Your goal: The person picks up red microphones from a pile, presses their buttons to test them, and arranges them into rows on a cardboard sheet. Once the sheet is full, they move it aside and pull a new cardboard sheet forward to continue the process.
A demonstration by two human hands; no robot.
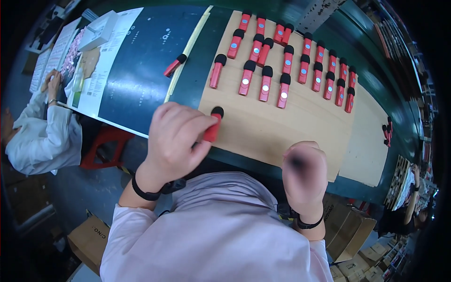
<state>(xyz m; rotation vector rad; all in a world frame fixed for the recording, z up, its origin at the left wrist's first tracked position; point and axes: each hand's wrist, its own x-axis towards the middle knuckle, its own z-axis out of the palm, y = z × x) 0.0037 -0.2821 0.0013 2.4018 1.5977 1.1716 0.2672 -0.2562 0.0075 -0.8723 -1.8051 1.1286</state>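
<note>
Between the thumb and fingers of my left hand (176,138) is a small red microphone (212,132) with a black foam head, held low over the near left part of the brown cardboard sheet (253,136). My right hand (306,176) is curled above the sheet's near edge, smeared by motion. A dark blurred patch shows at its fingers; what it is I cannot make out. Farther off, several like red microphones (266,84) lie in slanting rows on the cardboard, many with a round pale spot. Another microphone (174,66) lies apart to the left, by a yellowish strip.
The cardboard lies on a dark green table (188,94). At far right, a few red pieces (387,131) lie together. A grey metal post (319,14) rises behind. Left, a person in white (44,136) works near a white box (98,30). An open carton (350,230) stands below right.
</note>
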